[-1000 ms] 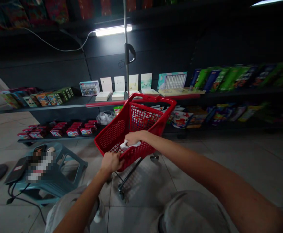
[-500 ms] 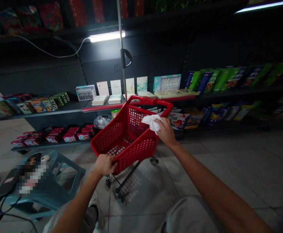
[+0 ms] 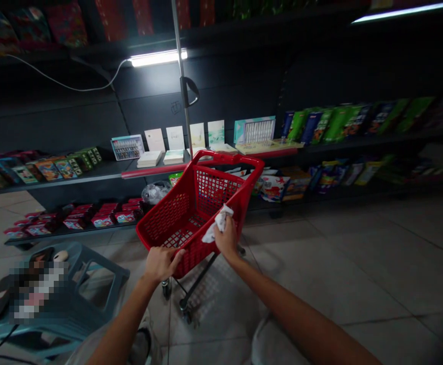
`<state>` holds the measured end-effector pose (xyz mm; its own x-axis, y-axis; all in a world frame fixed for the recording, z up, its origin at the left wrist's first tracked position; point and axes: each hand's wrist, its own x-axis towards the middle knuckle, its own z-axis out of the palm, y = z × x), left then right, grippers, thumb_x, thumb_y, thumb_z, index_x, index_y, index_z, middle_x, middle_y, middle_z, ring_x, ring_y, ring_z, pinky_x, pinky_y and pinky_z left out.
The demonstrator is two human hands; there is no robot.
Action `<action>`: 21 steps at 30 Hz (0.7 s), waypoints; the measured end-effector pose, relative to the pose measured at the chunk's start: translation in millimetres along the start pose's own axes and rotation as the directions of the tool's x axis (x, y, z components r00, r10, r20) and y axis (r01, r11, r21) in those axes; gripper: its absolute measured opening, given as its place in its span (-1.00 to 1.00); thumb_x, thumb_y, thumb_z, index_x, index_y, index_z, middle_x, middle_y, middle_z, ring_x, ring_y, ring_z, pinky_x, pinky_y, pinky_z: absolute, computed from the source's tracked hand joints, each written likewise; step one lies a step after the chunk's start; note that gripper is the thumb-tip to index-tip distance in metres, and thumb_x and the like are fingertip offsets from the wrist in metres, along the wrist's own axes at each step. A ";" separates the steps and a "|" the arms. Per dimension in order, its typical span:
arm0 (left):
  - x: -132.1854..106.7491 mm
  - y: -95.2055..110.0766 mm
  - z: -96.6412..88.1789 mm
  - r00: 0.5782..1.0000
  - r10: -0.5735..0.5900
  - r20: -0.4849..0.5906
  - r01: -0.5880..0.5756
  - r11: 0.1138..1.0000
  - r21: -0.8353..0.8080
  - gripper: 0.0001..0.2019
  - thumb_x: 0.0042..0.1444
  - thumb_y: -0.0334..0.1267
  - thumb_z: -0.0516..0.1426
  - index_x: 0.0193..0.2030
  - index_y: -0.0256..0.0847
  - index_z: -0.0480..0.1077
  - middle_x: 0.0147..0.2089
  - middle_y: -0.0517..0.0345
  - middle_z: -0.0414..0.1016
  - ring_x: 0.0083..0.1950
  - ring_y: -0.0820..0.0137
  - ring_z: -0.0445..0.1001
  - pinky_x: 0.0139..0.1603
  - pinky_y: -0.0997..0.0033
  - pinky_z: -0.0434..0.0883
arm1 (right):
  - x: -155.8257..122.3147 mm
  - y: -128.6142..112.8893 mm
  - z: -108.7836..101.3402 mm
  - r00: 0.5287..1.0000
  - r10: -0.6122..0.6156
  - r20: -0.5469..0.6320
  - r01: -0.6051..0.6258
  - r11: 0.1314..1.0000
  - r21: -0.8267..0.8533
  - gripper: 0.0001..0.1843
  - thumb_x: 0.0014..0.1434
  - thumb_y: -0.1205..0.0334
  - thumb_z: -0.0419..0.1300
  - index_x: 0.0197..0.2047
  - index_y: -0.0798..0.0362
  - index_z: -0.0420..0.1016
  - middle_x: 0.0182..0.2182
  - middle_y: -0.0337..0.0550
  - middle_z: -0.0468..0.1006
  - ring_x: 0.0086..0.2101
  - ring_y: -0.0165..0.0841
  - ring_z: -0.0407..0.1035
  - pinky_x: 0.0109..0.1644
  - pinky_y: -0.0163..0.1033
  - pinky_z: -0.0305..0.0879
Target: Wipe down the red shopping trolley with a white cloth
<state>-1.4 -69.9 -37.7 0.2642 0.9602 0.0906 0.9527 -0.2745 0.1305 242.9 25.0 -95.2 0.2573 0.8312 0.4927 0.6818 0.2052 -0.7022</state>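
A red plastic shopping cart [image 3: 189, 207] with a perforated basket stands on the tiled floor in front of me. My left hand [image 3: 163, 262] grips the near corner of its rim, thumb laid along the edge. On the near long side, my right hand [image 3: 227, 237] presses a crumpled white cloth [image 3: 220, 223] against the top rim. Its fingers are wrapped round the cloth, partly hidden by it. Inside the basket I see only the lattice floor and walls.
Beyond the cart runs a dark shelf with white books [image 3: 149, 158], green snack bags [image 3: 337, 124] and red boxes [image 3: 105, 215]. A metal pole [image 3: 181, 66] rises behind the cart. At left stands a blue-grey plastic stool [image 3: 76, 294] bearing devices and cables.
My right hand has slid the cloth along the rim toward me and to the left, from near the handle end to mid-side. My left hand stays at the corner, its thumb now stretched out.
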 end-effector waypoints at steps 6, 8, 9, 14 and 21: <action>0.9 -4.0 1.9 0.999 0.039 -0.019 -0.039 0.999 -0.009 -0.32 0.45 0.06 -0.30 -0.40 -0.16 0.51 -0.37 -0.01 0.61 -0.35 0.33 0.52 -0.30 0.36 0.18 | -85.6 -41.8 12.0 0.963 -0.231 0.137 0.199 0.956 0.213 -0.33 0.28 0.27 0.10 0.42 0.04 0.06 0.20 0.18 0.40 0.24 -0.10 0.31 0.27 0.00 0.34; 0.7 -6.0 3.9 0.999 0.044 -0.013 -0.044 0.999 -0.007 -0.34 0.45 0.04 -0.28 -0.39 -0.16 0.50 -0.38 0.01 0.61 -0.35 0.34 0.51 -0.29 0.36 0.18 | -106.0 -44.5 13.4 0.902 -0.354 0.246 0.296 0.923 0.244 -0.36 0.27 0.26 0.14 0.39 -0.05 0.15 0.17 0.11 0.42 0.21 -0.09 0.34 0.23 -0.01 0.38; 0.4 -6.8 4.8 0.999 0.043 -0.011 -0.043 0.999 -0.002 -0.36 0.45 0.03 -0.27 -0.39 -0.16 0.50 -0.38 0.01 0.60 -0.35 0.34 0.51 -0.29 0.36 0.18 | -112.7 -44.9 13.7 0.849 -0.426 0.313 0.361 0.900 0.245 -0.42 0.26 0.25 0.15 0.34 -0.07 0.23 0.14 0.08 0.44 0.17 -0.10 0.37 0.20 -0.03 0.40; -1.5 -10.4 6.2 0.995 0.091 -0.026 -0.092 0.996 -0.015 -0.39 0.46 0.00 -0.25 -0.40 -0.17 0.47 -0.41 0.03 0.57 -0.38 0.36 0.48 -0.31 0.36 0.16 | -99.4 -42.5 6.7 0.452 -0.774 0.443 0.785 0.581 0.215 -0.79 0.39 0.25 0.10 0.02 -0.01 0.51 -0.03 -0.03 0.54 0.06 -0.18 0.40 0.11 -0.14 0.41; 0.6 -22.4 10.0 0.980 0.155 -0.126 -0.162 0.985 -0.050 -0.40 0.45 0.01 -0.19 -0.50 -0.20 0.41 -0.52 0.07 0.50 -0.49 0.43 0.37 -0.39 0.36 0.06 | -4.3 5.1 -31.1 0.547 -0.757 0.357 0.815 0.579 -0.022 -0.84 0.40 0.30 0.12 -0.15 0.04 0.55 -0.19 -0.06 0.56 -0.13 -0.23 0.35 -0.02 -0.17 0.33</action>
<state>-21.1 -62.7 -50.4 0.3878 0.8917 0.2335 0.8884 -0.4291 0.1631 266.6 6.5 -84.8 -0.6198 0.4841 0.6176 0.6192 0.7852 0.0060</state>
